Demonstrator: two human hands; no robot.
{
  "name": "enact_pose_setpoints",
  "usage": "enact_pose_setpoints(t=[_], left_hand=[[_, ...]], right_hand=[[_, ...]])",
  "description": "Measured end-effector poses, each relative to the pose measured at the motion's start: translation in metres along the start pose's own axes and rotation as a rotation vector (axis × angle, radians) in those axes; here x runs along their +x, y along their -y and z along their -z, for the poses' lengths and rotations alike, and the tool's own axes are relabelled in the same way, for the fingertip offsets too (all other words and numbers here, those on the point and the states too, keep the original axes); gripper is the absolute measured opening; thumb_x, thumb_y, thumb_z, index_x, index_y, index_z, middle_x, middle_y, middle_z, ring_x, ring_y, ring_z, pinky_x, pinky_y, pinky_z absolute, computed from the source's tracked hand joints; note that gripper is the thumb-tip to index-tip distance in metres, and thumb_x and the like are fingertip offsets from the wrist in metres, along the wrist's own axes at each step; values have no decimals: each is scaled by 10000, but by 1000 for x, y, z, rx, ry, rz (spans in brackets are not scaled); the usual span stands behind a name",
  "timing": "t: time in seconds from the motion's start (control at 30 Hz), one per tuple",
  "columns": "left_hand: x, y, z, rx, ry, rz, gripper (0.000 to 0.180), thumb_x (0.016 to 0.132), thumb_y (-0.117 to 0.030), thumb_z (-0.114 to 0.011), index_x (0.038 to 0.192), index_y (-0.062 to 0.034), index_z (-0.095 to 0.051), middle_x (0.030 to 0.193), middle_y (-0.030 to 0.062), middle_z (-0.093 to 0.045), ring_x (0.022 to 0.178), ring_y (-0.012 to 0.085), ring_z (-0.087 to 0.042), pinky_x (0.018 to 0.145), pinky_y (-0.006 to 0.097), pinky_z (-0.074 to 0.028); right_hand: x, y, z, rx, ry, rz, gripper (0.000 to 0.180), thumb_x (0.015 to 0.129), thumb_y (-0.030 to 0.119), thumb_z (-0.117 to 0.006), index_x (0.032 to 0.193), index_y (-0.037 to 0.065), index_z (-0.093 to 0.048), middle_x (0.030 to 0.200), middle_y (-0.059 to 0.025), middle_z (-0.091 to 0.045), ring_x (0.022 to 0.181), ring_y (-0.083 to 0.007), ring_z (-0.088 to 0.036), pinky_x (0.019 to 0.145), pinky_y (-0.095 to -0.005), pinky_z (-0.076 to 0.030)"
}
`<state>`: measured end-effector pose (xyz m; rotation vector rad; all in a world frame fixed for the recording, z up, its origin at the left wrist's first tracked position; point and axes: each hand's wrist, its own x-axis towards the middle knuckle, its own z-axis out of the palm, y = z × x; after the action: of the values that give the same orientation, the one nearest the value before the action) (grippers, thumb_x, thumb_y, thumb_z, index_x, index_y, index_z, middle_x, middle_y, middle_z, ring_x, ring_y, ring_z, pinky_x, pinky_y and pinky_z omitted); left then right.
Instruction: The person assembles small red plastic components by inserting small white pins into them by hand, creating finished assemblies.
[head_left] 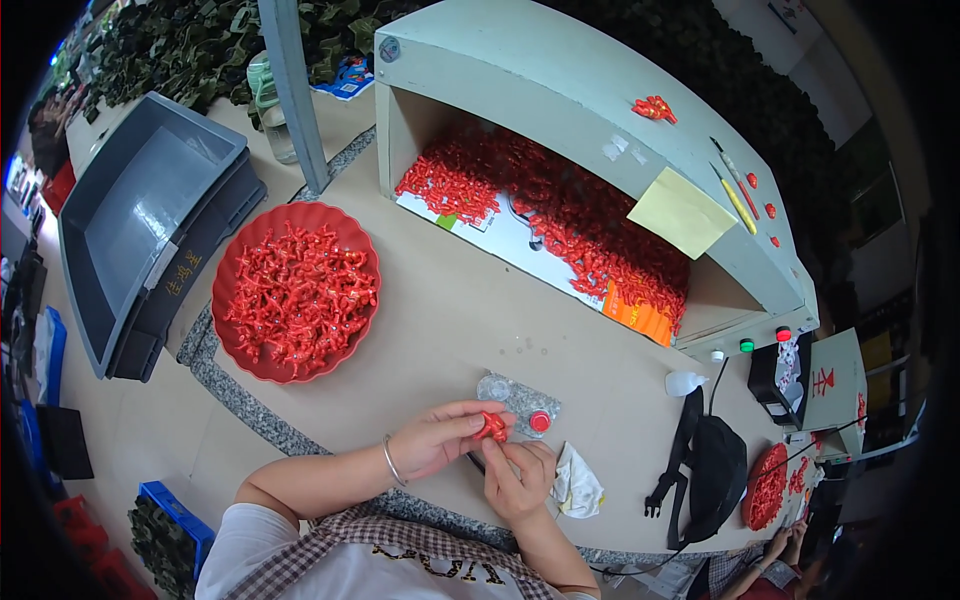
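Between the thumb and fingers of my left hand (pixel 436 440) is a small glossy red figurine (pixel 491 427), held near the table's front edge. Close against it, my right hand (pixel 520 478) is closed in a pinch. A thin dark stick (pixel 476 462) shows beside its fingertips; its far end is hidden. Just beyond my hands lies a speckled stone slab (pixel 518 393) bearing a small round red cap (pixel 540 421). A crumpled white cloth (pixel 577 482) rests right of my right hand. To the left stands a scalloped red bowl (pixel 226 335) heaped with similar red pieces.
A pale green open-fronted box (pixel 560 75) at the back holds many red pieces. Stacked grey bins (pixel 135 225) stand far left beside a metal post (pixel 293 90). At right are a black waist bag (pixel 718 475), a small white bottle (pixel 684 383) and another person's hands (pixel 785 540).
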<state>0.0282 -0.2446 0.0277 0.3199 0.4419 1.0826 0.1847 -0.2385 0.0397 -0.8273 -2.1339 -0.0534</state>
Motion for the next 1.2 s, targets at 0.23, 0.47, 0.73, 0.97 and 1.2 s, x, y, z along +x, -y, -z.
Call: enact_pose_setpoints(t=[0.23, 0.47, 0.73, 0.97, 1.2], left_hand=[[-1, -1, 4, -49, -111, 100, 339, 926, -153, -420, 1234, -11, -424, 1189, 145, -515, 1078, 213, -523, 900, 298, -434], [-4, -1, 9, -47, -132, 95, 338, 921, -154, -440, 1235, -29, -427, 1163, 123, -527, 1070, 204, -527, 889, 309, -444], [-1, -11, 4, -6, -146, -101, 346, 898, -68, -460, 1242, -51, -424, 1193, 120, -511, 1106, 205, -501, 931, 335, -418], [-4, -15, 5, 347, -156, -206, 370, 864, 13, -487, 1228, -29, -437, 1213, 120, -512, 1093, 168, -504, 937, 302, -400], [-4, -11, 8, 341, -185, -192, 355, 866, -8, -503, 1218, -29, -454, 1206, 114, -519, 1056, 148, -523, 919, 287, -415]], right_hand=[[50, -28, 17, 296, 53, -317, 169, 733, -58, -595, 890, 1, -616, 851, -120, -578, 727, -236, -567, 648, -316, -469], [131, -94, -77, 241, 129, -174, 95, 806, 7, -547, 895, -1, -580, 829, -104, -561, 747, -216, -568, 687, -279, -449], [168, -124, -187, 106, 200, -93, 93, 790, 70, -573, 874, 30, -574, 868, -121, -540, 836, -298, -540, 714, -391, -448], [174, -126, -201, -113, 420, -190, 125, 801, 105, -557, 874, 3, -560, 952, -151, -488, 934, -314, -496, 780, -411, -432], [171, -106, -133, 145, 269, -388, 78, 803, 64, -560, 837, -1, -533, 809, -121, -583, 687, -237, -583, 623, -338, -474]])
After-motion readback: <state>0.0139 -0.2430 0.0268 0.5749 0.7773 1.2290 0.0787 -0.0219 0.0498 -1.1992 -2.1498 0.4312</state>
